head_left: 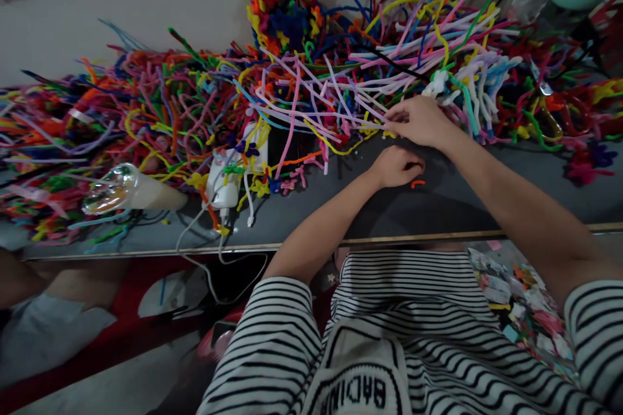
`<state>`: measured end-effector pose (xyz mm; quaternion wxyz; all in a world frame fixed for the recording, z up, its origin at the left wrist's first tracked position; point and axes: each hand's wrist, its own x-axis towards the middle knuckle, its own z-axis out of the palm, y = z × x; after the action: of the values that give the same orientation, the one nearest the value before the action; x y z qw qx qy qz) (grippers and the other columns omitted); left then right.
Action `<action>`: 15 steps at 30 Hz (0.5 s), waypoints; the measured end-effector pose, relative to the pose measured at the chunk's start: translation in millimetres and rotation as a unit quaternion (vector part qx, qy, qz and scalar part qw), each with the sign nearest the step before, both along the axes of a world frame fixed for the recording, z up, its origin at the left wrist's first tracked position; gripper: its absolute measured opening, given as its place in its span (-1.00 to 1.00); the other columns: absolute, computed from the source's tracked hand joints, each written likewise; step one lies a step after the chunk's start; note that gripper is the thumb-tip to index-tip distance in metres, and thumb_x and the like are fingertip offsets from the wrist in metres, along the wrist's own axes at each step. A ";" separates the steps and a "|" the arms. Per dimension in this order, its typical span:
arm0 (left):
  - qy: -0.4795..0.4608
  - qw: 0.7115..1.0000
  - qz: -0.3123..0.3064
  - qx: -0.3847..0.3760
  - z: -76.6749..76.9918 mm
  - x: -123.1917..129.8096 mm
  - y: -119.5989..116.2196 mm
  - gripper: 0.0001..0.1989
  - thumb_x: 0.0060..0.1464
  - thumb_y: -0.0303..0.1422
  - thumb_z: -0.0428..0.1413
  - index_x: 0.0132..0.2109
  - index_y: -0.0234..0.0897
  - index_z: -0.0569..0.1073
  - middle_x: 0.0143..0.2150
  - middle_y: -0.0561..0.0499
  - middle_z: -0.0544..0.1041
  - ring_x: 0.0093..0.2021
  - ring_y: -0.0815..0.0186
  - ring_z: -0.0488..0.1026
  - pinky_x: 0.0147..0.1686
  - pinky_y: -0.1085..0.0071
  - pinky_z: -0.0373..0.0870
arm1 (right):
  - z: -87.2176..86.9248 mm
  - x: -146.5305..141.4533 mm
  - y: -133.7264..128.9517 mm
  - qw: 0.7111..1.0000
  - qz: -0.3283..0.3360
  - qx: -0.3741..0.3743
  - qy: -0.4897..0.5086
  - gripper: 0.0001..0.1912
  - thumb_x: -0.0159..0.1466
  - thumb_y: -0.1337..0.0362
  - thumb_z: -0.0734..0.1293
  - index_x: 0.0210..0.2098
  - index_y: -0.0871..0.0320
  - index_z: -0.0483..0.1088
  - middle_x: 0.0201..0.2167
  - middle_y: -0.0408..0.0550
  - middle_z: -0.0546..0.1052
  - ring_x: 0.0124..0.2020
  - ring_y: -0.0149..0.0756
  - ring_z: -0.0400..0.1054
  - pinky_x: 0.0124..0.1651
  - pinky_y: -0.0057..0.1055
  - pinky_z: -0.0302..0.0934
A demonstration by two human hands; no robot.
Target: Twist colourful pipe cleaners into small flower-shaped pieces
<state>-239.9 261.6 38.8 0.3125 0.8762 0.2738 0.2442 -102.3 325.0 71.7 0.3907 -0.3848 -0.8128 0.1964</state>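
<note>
A long heap of coloured pipe cleaners (195,87) covers the back of the dark grey table (438,207). My right hand (419,122) reaches to the heap's front edge, its fingertips at the end of a pale lilac pipe cleaner (363,123); whether they grip it is hard to tell. Just in front, my left hand (398,166) rests low over the table with its fingers curled; what they hold, if anything, is hidden. A short bent orange piece (417,183) lies on the table beside my left hand.
To the left are a white power adapter (224,181) with cables and a clear plastic cup (141,189) on its side. A multicoloured bundle (285,13) stands at the back wall. Another person's legs (78,285) show at lower left. Scraps (530,305) lie below the table at right.
</note>
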 end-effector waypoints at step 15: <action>-0.083 0.994 0.038 -0.063 3.0 -2.4 4.1 -0.75 0.12 -0.42 0.06 -0.30 -0.32 0.66 -0.49 0.04 0.58 -0.48 0.40 0.43 -0.33 0.46 0.33 | 70.7 -16.2 -11.8 0.989 -0.079 -0.086 -0.096 -0.55 0.22 0.61 0.22 -0.11 0.18 0.66 -0.17 0.01 0.72 -0.11 -0.19 0.61 0.02 -0.29 0.47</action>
<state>-242.3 265.7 41.8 0.3791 0.8205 0.2946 0.3101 -118.5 313.2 142.5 0.2904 -0.4968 -0.7938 0.1968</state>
